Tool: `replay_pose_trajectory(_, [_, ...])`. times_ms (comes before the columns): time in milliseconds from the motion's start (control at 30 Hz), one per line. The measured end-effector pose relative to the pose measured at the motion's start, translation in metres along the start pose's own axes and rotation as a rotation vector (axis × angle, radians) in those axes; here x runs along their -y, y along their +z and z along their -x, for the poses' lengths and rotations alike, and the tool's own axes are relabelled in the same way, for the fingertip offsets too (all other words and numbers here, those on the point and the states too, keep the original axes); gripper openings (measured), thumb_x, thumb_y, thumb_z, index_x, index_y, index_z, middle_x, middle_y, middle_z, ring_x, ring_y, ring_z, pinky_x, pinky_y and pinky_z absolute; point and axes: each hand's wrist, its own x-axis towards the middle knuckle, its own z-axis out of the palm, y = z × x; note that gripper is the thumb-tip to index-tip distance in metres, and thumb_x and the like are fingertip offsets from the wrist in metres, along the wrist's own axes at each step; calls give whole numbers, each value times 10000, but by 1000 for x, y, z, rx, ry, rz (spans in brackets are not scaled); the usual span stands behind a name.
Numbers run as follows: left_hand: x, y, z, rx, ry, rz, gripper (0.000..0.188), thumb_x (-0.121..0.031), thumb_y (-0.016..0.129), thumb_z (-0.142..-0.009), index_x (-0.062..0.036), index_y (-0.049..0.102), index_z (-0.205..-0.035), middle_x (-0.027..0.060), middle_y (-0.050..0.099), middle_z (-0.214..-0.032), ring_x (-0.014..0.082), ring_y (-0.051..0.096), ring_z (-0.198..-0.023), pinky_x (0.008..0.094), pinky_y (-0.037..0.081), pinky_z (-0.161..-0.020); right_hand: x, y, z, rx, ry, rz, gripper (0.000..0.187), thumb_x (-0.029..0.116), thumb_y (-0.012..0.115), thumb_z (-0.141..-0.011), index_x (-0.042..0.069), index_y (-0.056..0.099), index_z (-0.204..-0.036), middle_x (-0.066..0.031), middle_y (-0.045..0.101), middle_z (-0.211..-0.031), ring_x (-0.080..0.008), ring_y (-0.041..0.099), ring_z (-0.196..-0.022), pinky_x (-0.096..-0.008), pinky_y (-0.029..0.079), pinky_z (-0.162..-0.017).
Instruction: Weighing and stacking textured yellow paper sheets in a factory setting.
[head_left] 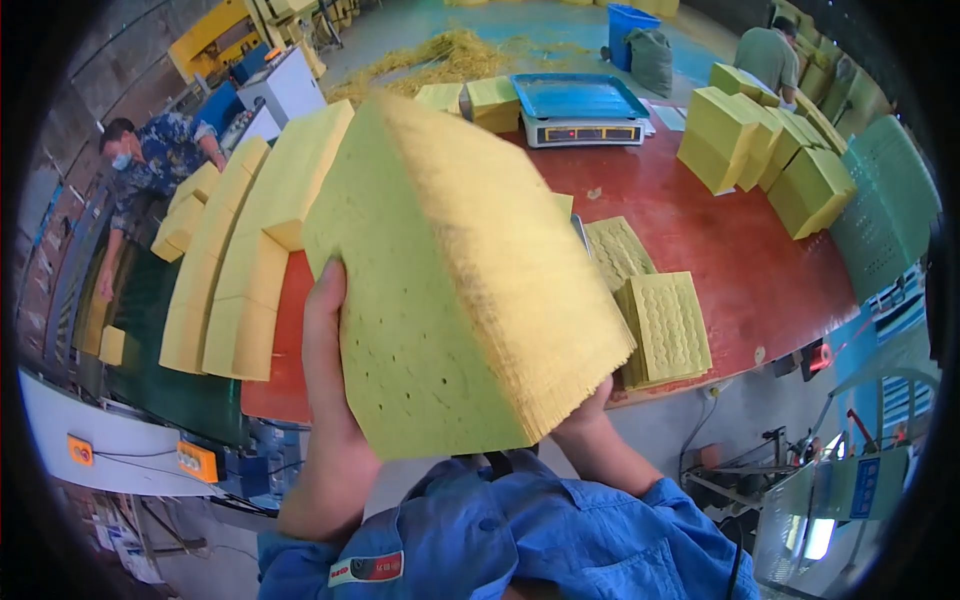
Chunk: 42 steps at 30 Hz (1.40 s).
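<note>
A thick block of yellow paper sheets is held up in front of me, tilted, its frayed sheet edges turned to the right. My left hand grips its left side, thumb flat on the speckled face. At the lower right corner my right hand supports it; most of those fingers are hidden behind the paper. Just right of the block, a smaller stack of embossed yellow paper lies by the near edge of the red table. Another embossed stack lies behind it, partly covered.
Long rows of yellow paper blocks line the left, beside a dark green belt where a person reaches down. A scale with a blue tray stands at the back. More blocks stand far right, near another person.
</note>
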Motion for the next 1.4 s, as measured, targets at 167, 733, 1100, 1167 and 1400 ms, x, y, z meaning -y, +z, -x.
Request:
replay_pose_trajectory(167, [-19, 14, -32, 256, -274, 449, 554, -380, 564, -1003, -61, 474, -1447, 105, 605, -1323, 183, 587, -1231, 338, 466, -1042, 48, 41, -33, -463, -28, 965, 570, 176, 522, -955, -30, 414, -1476, -175, 507, -1464, -269, 509, -1342, -391, 414, -1101])
replay_pose_trajectory(733, [59, 46, -202, 897, -597, 25, 614, -507, 575, -971, -66, 545, -1398, 106, 632, -1339, 191, 619, -1196, 340, 479, -1029, 65, 27, -75, -797, -49, 1285, 361, 198, 566, -1008, -38, 627, -1274, -81, 696, -1112, -139, 650, -957, -296, 524, -824])
replay_pose_trajectory(1100, [63, 36, -203, 905, -565, -39, 615, -605, 546, -933, -115, 600, -1302, 76, 658, -1184, 161, 590, -928, 329, 460, -798, 50, 24, -78, -817, -66, 1367, 375, 227, 580, -1013, -45, 640, -1264, -82, 699, -1104, -139, 645, -976, -290, 513, -843])
replay_pose_trajectory(1167, [61, 43, -198, 922, -522, -81, 630, -678, 515, -903, -150, 636, -1226, 52, 678, -1037, 133, 551, -686, 307, 434, -590, 48, 20, -78, -828, -111, 1321, 373, 235, 586, -1008, -46, 655, -1244, -76, 701, -1082, -128, 636, -952, -278, 503, -832])
replay_pose_trajectory(1400, [55, 38, -192, 839, -569, -54, 667, -551, 593, -947, -78, 536, -1413, 115, 611, -1366, 198, 602, -1210, 357, 466, -1022, 59, 6, -72, -818, -117, 1511, 369, 257, 584, -1002, -27, 682, -1218, -57, 700, -1033, -113, 606, -889, -263, 479, -797])
